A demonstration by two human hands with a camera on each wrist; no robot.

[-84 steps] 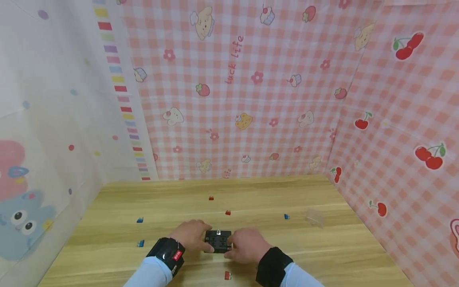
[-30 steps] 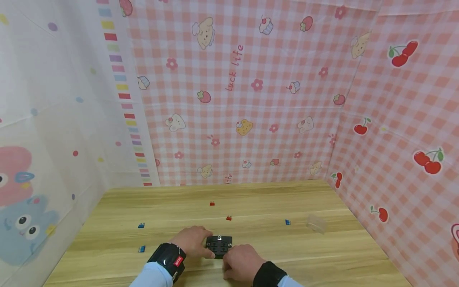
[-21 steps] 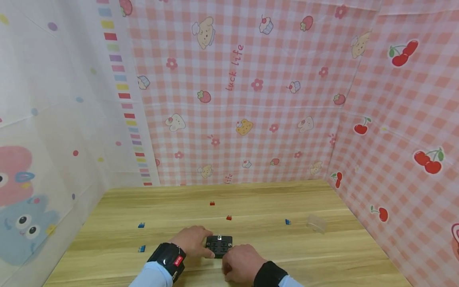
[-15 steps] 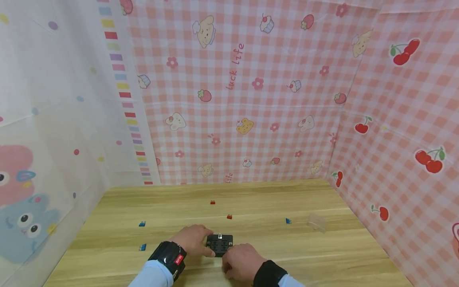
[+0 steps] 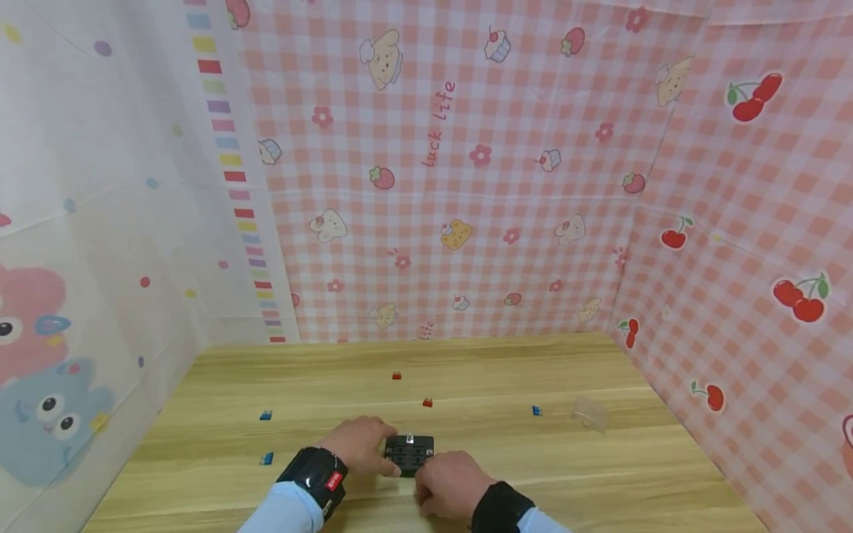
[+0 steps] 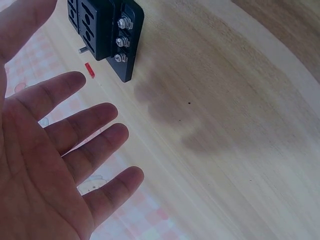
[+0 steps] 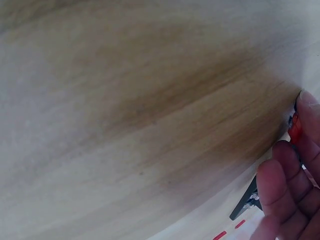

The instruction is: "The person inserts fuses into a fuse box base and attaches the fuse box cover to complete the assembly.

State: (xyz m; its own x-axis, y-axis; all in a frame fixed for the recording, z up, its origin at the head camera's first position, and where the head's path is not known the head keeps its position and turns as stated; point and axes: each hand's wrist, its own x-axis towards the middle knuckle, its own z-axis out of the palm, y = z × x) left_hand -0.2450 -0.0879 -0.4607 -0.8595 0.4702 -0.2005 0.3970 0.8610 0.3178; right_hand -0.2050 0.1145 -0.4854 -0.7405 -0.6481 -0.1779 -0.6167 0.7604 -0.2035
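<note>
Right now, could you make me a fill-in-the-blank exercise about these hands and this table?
1. The small piece that the right hand pinches is coloured ____.
2. In the head view, exactly ____ blue pieces lie on the table.
3. There, the clear piece lies to the ____ of the black block.
4. Beyond the black block, exactly ____ red pieces lie on the table.

Missing words: red; three; right; two.

Pale blue fabric sleeves (image 5: 283, 507) meet black wristbands (image 5: 501, 507), the glossy left one bearing a red rectangular label (image 5: 334, 482) with white marks.
</note>
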